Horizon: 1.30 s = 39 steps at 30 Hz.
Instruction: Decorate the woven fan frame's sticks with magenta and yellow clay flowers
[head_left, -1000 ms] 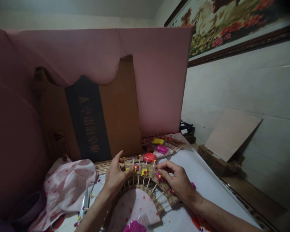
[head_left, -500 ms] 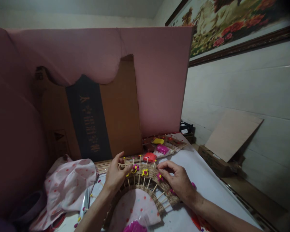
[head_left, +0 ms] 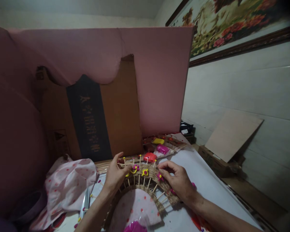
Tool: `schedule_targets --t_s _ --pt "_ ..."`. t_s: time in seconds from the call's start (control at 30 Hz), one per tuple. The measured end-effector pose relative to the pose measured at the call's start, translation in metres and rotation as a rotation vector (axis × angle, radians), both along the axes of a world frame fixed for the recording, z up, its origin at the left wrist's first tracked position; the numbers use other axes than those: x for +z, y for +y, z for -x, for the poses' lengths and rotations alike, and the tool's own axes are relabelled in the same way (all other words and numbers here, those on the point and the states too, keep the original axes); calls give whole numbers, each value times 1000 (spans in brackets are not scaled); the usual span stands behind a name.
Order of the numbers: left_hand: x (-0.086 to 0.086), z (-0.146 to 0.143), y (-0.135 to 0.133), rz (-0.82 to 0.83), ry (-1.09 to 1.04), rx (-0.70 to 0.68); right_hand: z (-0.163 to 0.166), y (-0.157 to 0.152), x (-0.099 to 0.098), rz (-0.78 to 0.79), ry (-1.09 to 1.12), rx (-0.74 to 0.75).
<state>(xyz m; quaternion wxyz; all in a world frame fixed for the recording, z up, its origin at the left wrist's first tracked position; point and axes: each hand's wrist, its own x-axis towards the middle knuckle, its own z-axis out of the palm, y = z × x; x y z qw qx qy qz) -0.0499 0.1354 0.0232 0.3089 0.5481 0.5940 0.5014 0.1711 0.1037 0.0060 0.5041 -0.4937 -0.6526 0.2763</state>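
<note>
A fan-shaped weaving of brown twine over pale wooden sticks stands arched before me. Yellow and magenta clay flowers sit on its outer band, and small yellow balls tip several sticks. My left hand holds the band's left side, thumb on the front near a yellow curl, index finger raised; its other fingers are partly hidden. At the upper right edge, my right hand grips the band with thumb and index finger close together, beside a magenta flower with a yellow centre. Dotted pink cloth lies inside the arch.
Wrapped magenta clay lies in front. Behind the weaving are red clay, magenta clay and yellow clay packs. A dotted cloth bundle is at left. Cardboard stands against a pink panel. White paper covers the right side.
My left thumb has shifted slightly left, showing a bit more of the yellow curl. My right hand and the weaving look nearly unmoved.
</note>
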Motion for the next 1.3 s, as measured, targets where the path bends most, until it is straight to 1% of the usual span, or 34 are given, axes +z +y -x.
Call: schedule_targets --t_s 0.2,0.43,0.63,0.77,0.87,0.97,1.03,1.13,1.2,1.3 --pt "-2 -1 0 -1 100 57 0 0 -1 -1 2 0" --pt "-6 0 2 -47 207 129 -1 1 -2 -14 8 1" --pt "-1 -1 -2 -22 194 74 -1 1 -3 4 2 10" --pt "1 -2 -3 -31 193 89 0 2 -3 20 24 5" --pt "0 -1 -2 -28 220 90 -4 6 6 54 73 3" --pt "-3 1 2 -36 232 84 -16 12 24 79 177 -1" --pt "-5 2 4 -46 242 90 -27 15 38 41 241 -52" --pt "-6 3 4 -51 270 91 -40 17 54 -30 359 -73" --pt "-5 3 3 -46 297 86 -45 16 60 -52 390 -94" --pt "-2 3 4 -61 323 82 -49 7 62 -59 375 -117"
